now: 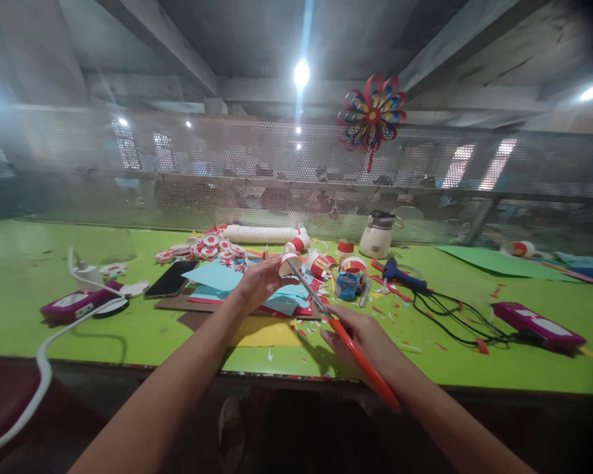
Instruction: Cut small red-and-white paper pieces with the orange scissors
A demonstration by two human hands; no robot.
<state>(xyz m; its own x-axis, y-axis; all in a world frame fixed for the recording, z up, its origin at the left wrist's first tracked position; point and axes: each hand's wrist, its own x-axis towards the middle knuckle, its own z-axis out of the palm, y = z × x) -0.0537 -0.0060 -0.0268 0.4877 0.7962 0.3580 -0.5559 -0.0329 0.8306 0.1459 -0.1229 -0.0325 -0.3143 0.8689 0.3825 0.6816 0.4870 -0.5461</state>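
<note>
In my left hand [260,284] is a small paper cup [290,264], pale inside, its opening turned toward me. My right hand [363,336] grips red-handled scissors [348,342], whose metal blades point up and left to the cup's rim. Whether the blades are parted at the rim I cannot make out. Below my hands lie light blue paper sheets [217,280] over red and brown ones, with a yellow sheet [264,332] nearest me. Just right of the cup sit more red and white paper cups [319,264] and a blue jar [346,287].
Red and white paper discs [210,247] are heaped at the back left near a white roll [264,234]. A black phone [172,279] lies left. Rightward are a blue glue gun [402,275], black cables, a purple power strip [538,327] and a kettle [377,236]. Paper scraps litter the green table.
</note>
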